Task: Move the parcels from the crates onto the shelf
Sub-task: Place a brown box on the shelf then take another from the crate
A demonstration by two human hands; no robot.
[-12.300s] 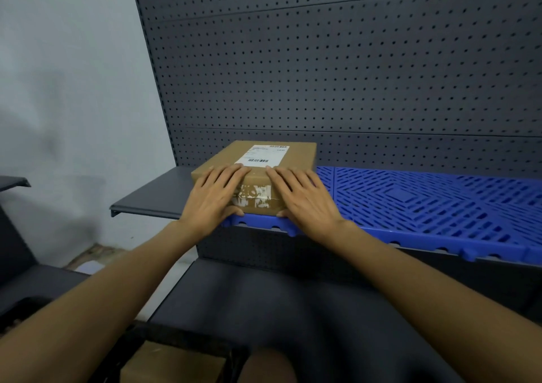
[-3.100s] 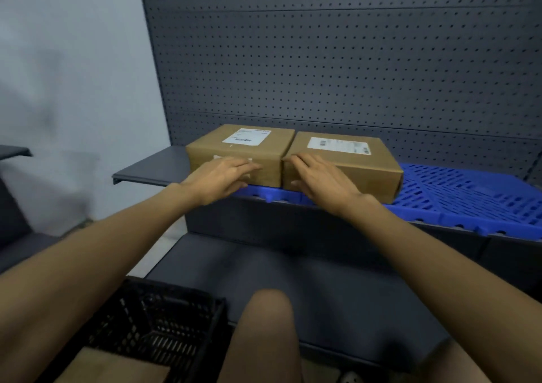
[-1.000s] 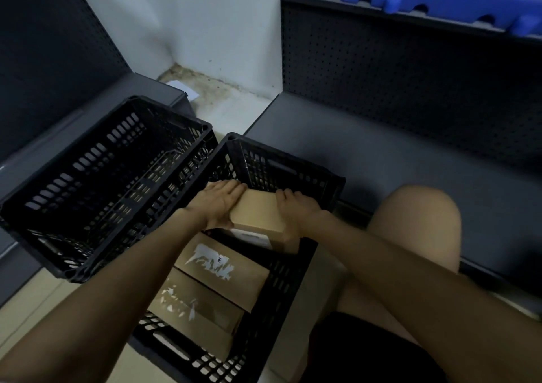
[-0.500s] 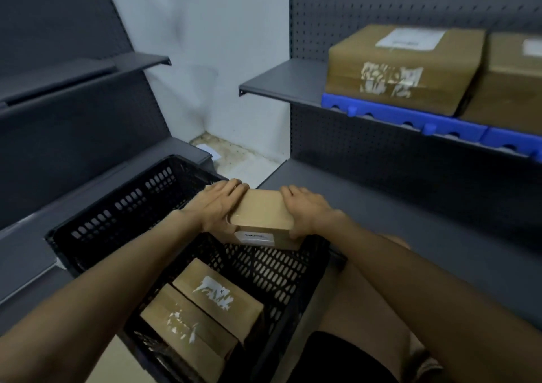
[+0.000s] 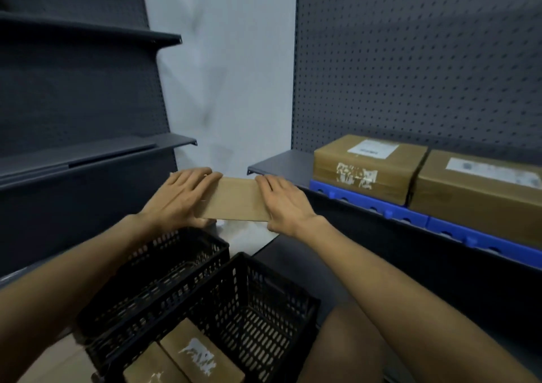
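A flat brown parcel (image 5: 234, 199) is in the air above the crates, level with the shelf (image 5: 280, 162). My left hand (image 5: 181, 198) grips its left end and my right hand (image 5: 283, 204) grips its right end, fingers over the top and thumbs under it. Two larger parcels, one with a torn label (image 5: 366, 165) and one to its right (image 5: 481, 189), sit side by side on the shelf's blue mat (image 5: 381, 208). Below, the nearer black crate (image 5: 264, 300) holds two more parcels, one (image 5: 202, 356) beside the other (image 5: 149, 368).
A second black crate (image 5: 164, 265) stands to the left of the first; I see nothing in it. Dark shelving (image 5: 88, 154) lines the left side. A pegboard back (image 5: 410, 60) rises behind the shelf. My knee (image 5: 346, 338) is at the lower right.
Both hands have lifted the flat parcel out of the crate, up to shelf height. My view has tilted upward, away from the crates.
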